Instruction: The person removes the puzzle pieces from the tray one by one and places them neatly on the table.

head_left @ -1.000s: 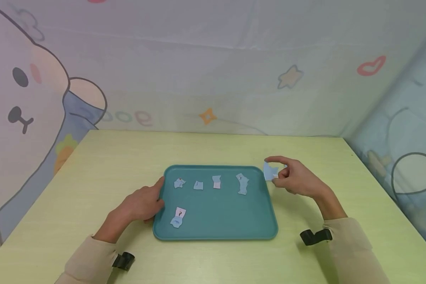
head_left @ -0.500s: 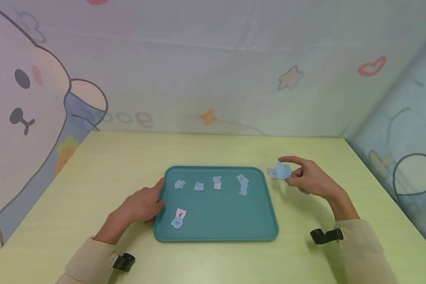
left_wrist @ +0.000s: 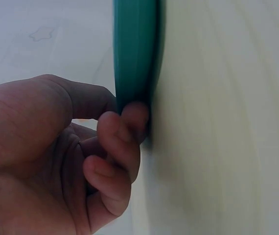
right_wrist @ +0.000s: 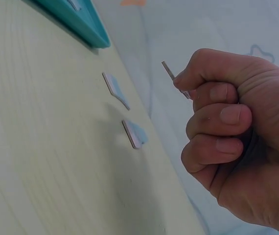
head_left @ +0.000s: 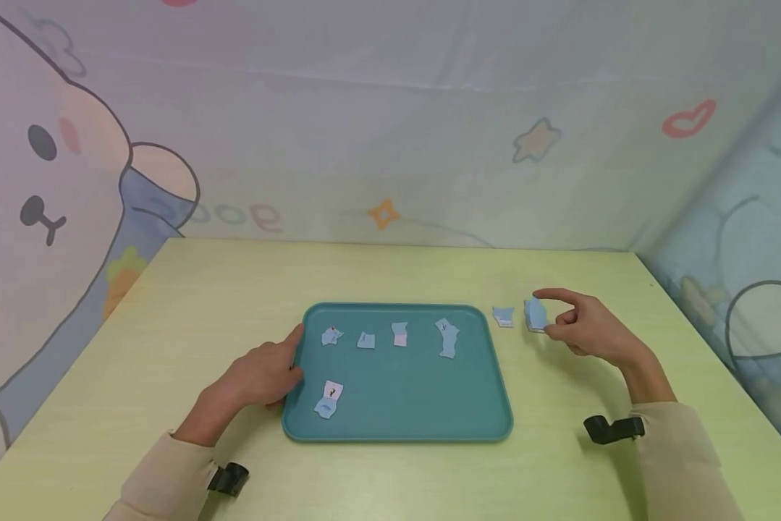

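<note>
Looking to the left hand (head_left: 266,373) first, we find its fingers and thumb gripping the near edge of the green tray (head_left: 416,398), which lies between the two hands. The right hand (head_left: 592,325) pinches a pale-blue piece (head_left: 537,316) between thumb and forefinger, its other fingers curled, and in the right wrist view that piece looks raised off the table (right_wrist: 46,161). Between the right hand and the tray lies a loose piece (head_left: 504,316); a second loose piece (right_wrist: 134,134) lies closer to that hand, partly behind the pinched one. Five pieces lie on the tray: a far row of four (head_left: 399,334) and a single piece (head_left: 328,399) nearest the left hand.

We judge the step in hand to be moving one piece while the tray is steadied; the next move calls for a light pinch and room around the loose pieces.

We see no brand. The single piece bears a small dark mark we cannot read. Beyond the left hand, faint backdrop lettering (head_left: 237,215) seems reversed; we make out a "g" and two "o"s.
</note>
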A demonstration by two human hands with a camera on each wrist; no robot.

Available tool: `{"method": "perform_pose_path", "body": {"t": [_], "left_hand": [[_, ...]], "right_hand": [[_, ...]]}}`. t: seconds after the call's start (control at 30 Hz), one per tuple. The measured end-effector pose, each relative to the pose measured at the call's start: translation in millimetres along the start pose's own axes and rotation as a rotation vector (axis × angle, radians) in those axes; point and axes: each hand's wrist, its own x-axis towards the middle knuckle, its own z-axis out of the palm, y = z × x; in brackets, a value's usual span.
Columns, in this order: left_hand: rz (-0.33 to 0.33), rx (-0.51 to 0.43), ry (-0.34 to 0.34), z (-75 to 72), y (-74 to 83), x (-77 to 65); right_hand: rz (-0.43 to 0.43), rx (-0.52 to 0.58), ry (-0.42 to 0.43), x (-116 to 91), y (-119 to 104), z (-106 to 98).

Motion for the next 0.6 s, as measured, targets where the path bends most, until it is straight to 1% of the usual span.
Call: {"method": "perform_pose_path", "body": {"t": [0.17,0.3,0.47,0.6], "left_hand": [[0.003,-0.002,0.003,0.6,-0.2,0.0],[0.004,-0.004,0.001,0.3,0.6,-0.5],[0.007,-0.007,-0.001,-0.2,1.0,-1.2],[0.006,-0.006,0.000,-0.1,0.7,-1.2]], "right_hand": [[0.007,-0.016,0.005,-1.1,8.5,-6.1],[0.011,0.008,0.009,-1.7,14.7,-9.4],[0.018,0.026,0.004,-0.1,20.0,-10.3],[0.035,0.011,-0.015,1.4,22.7,-9.1]]}}
